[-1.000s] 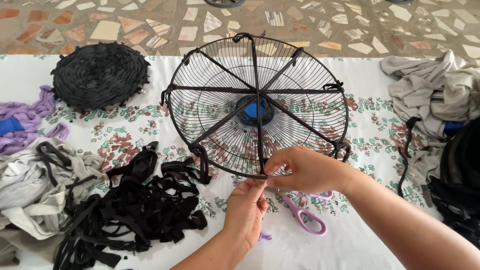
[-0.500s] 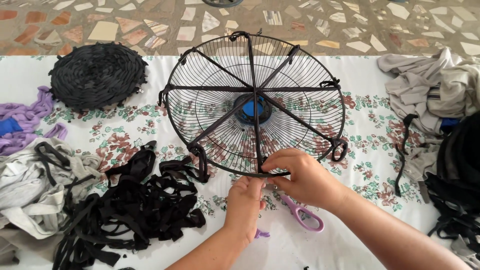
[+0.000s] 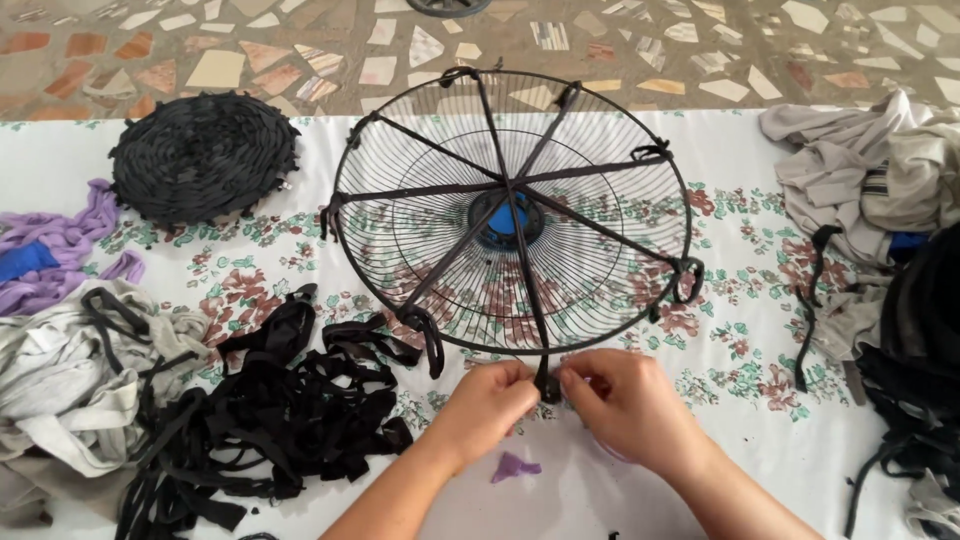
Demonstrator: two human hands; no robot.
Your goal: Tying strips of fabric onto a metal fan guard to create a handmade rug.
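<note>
The floral tablecloth point(image 3: 760, 290) carried a wire fan guard point(image 3: 512, 210), a round black woven mat point(image 3: 203, 155), loose black strips point(image 3: 270, 420), grey cloth piles point(image 3: 60, 380), purple fabric point(image 3: 55, 235) and a purple scrap point(image 3: 514, 466).

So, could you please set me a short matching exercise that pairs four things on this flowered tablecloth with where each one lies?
Things:
1. round black wire fan guard
2. flat black woven fabric disc
3. loose pile of black fabric strips
4. small purple fabric scrap

Places:
A. far left, by the cloth's back edge
B. between the wrists
C. middle of the cloth
D. near side, left of the hands

Pairs: 1-C, 2-A, 3-D, 4-B
</note>
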